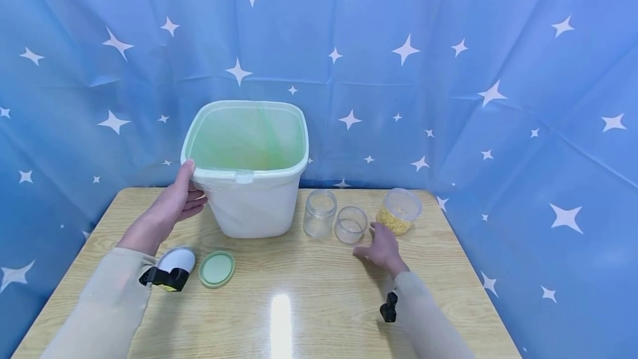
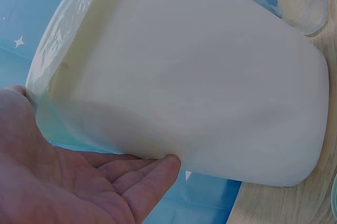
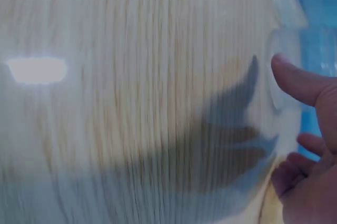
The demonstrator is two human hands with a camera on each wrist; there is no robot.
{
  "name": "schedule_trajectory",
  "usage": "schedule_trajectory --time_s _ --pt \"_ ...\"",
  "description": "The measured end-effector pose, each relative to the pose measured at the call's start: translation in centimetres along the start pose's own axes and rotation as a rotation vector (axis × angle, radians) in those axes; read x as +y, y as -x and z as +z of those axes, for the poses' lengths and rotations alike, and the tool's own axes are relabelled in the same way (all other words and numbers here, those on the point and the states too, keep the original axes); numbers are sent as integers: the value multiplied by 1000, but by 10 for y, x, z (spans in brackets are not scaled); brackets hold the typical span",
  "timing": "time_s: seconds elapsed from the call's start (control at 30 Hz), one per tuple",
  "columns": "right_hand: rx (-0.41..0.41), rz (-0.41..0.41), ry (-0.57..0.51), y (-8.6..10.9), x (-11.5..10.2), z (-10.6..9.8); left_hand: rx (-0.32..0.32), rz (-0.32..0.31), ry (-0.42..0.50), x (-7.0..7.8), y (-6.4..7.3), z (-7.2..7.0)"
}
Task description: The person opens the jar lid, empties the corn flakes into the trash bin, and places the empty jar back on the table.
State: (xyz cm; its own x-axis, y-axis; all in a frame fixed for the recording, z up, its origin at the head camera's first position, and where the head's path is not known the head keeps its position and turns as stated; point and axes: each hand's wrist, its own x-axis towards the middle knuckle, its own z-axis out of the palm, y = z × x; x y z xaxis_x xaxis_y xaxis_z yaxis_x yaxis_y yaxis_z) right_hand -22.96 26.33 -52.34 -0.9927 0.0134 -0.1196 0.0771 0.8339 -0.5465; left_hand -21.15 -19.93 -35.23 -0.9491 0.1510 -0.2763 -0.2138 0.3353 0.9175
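Note:
A white bin (image 1: pixel 254 204) with a pale green rim and a clear plastic liner stands at the back of the table. My left hand (image 1: pixel 171 204) holds it at its left front corner, thumb over the rim; in the left wrist view the fingers (image 2: pixel 152 179) lie against its side. My right hand (image 1: pixel 381 248) is just in front of a short clear jar (image 1: pixel 351 226), thumb and fingers spread, nothing in its grasp. Beside that jar are a taller clear jar (image 1: pixel 319 215) and, to the right, a clear jar of yellow bits (image 1: pixel 399 212).
On the wooden table (image 1: pixel 324 303) a round green lid (image 1: pixel 216 269) lies in front of the bin. A white round lid (image 1: pixel 176 260) is partly hidden by the left wrist camera. A blue starry curtain (image 1: pixel 379 98) hangs right behind the table.

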Motion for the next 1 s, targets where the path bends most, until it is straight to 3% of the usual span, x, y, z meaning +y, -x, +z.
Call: schedule_trajectory --time_s 0.27,0.73,1.0 --pt "-2 37 30 15 22 -18 -3 7 -7 0 0 0" --pt "61 263 -173 14 44 -44 -9 8 -4 -2 -3 -1" --pt "118 285 -235 3 49 -47 -2 6 -6 -1 -1 0"
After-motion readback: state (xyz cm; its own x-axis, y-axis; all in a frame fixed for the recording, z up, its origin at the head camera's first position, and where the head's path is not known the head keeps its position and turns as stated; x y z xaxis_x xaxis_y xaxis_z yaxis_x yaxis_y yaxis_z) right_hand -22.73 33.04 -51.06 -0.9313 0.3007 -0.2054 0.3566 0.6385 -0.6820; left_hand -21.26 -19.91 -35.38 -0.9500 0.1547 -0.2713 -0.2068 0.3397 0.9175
